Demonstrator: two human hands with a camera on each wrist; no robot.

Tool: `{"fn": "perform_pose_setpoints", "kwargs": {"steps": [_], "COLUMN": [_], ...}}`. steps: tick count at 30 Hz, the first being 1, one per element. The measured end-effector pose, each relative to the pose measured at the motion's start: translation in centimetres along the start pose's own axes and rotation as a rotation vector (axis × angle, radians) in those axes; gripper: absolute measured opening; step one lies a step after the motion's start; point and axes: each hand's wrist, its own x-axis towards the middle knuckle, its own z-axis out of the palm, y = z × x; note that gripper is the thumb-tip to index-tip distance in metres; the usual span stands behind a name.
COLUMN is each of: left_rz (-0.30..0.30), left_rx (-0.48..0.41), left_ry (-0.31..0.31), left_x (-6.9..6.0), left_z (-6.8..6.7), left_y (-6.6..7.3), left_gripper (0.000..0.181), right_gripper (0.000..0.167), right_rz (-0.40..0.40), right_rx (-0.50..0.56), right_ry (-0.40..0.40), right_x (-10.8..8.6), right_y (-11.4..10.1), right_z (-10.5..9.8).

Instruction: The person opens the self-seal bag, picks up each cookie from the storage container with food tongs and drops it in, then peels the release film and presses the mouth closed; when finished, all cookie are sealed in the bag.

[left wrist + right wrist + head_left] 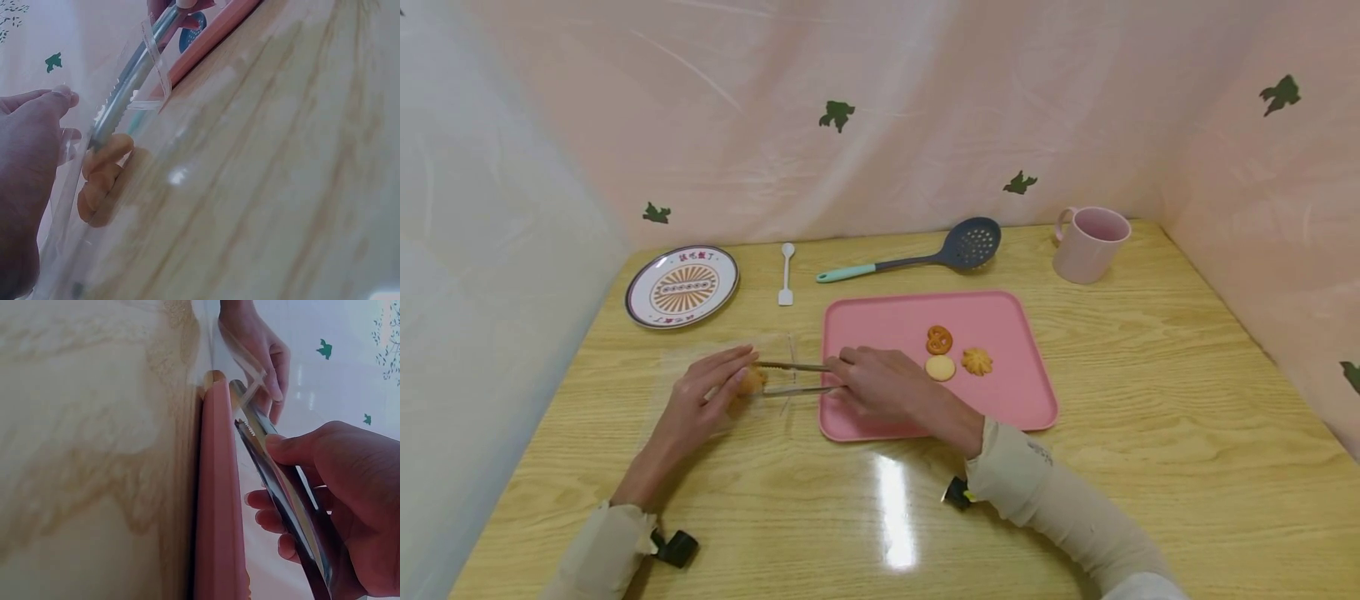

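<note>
My right hand (880, 383) grips metal tongs (793, 367) over the left end of a pink tray (1000, 408). The toothed tongs reach left into the mouth of a clear plastic bag (153, 56), their arms apart. Golden-brown cookie pieces (103, 175) lie inside the bag by the tong tips; in the left wrist view they look stacked or twisted, and I cannot tell how many. My left hand (707, 396) pinches the bag's film above them. On the tray sit a pretzel cookie (938, 340), a round pale cookie (940, 367) and a flower-shaped cookie (977, 362).
Behind the bag is a patterned plate (682, 287) at the left. A small white spatula-ended stick (786, 275) lies beside it. Beyond the tray lies a slotted skimmer (972, 243) with a mint handle. A pink mug (1090, 246) stands at back right. Curtains border the wooden table.
</note>
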Motion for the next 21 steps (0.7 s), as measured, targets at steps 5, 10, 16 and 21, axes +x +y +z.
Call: {"fn": "perform_pose_setpoints", "kwargs": {"steps": [5,10,16,21], "left_rz": [0.008,0.003,0.002,0.008], "left_rx": [0.008,0.009,0.006,0.003], "left_ry": [0.0,-0.002,0.001,0.003], "left_x": [0.1,0.1,0.1,0.2], "left_z": [0.1,0.1,0.1,0.1], "left_y": [0.1,0.1,0.1,0.2], "left_gripper": [0.033,0.033,0.033,0.034], "right_gripper": [0.032,0.03,0.024,0.029], "right_rz": [0.026,0.039,0.057,0.076], "right_rx": [0.007,-0.003,0.016,0.037], "right_ry": [0.002,0.008,0.027,0.038], "right_x": [-0.7,-1.6,-2.8,-4.1], "right_y": [0.3,0.9,1.8,2.5], "right_z": [-0.4,-0.7,-0.7,-1.1]}}
